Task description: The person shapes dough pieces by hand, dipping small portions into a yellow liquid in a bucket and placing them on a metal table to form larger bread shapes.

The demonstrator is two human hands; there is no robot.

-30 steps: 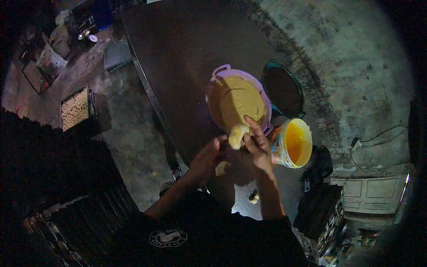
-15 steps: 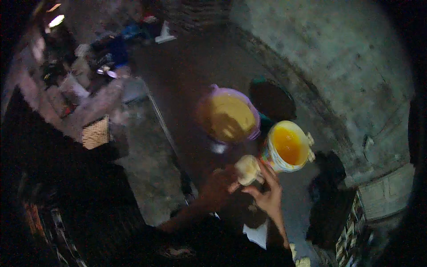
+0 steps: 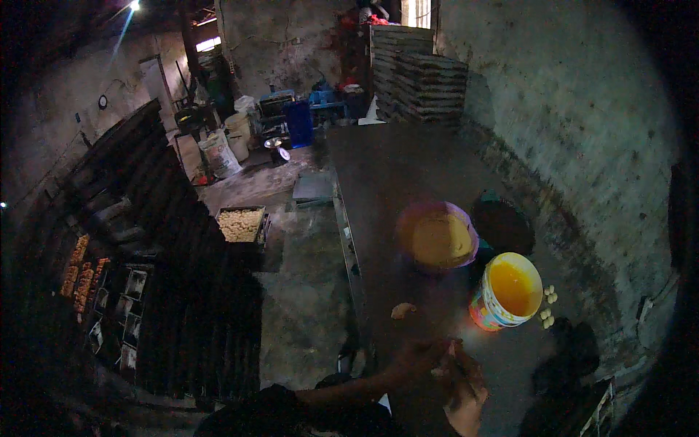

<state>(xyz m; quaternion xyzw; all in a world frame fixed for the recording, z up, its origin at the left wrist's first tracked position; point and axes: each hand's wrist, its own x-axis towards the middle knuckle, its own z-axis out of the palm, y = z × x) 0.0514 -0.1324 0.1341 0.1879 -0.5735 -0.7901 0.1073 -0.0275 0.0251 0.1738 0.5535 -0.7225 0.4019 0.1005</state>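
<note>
Both hands have drawn back since the first frame, from the near rim of the bowl to the near-left side of the bucket (image 3: 486, 312), toward the body; the view has also lifted. Pale dough (image 3: 440, 371), plain in the earlier frames, now shows only as a small dim patch between the hands, near-left of the bucket. Right hand (image 3: 464, 387): fingers narrow, bunched; cannot tell how firmly they grip. Left hand (image 3: 416, 357): in shadow, meets the right; finger state cannot be told. Bucket: upright, yellow liquid inside. Dough scrap (image 3: 403, 311): on the table (image 3: 408, 167), left of the bucket. Small dough pieces (image 3: 547, 317): just right of the bucket. Purple-rimmed bowl (image 3: 475, 244), holding tan paste: beyond and left of the bucket. Dough-filled crate (image 3: 261, 236): well left of the bucket, off the table.
</note>
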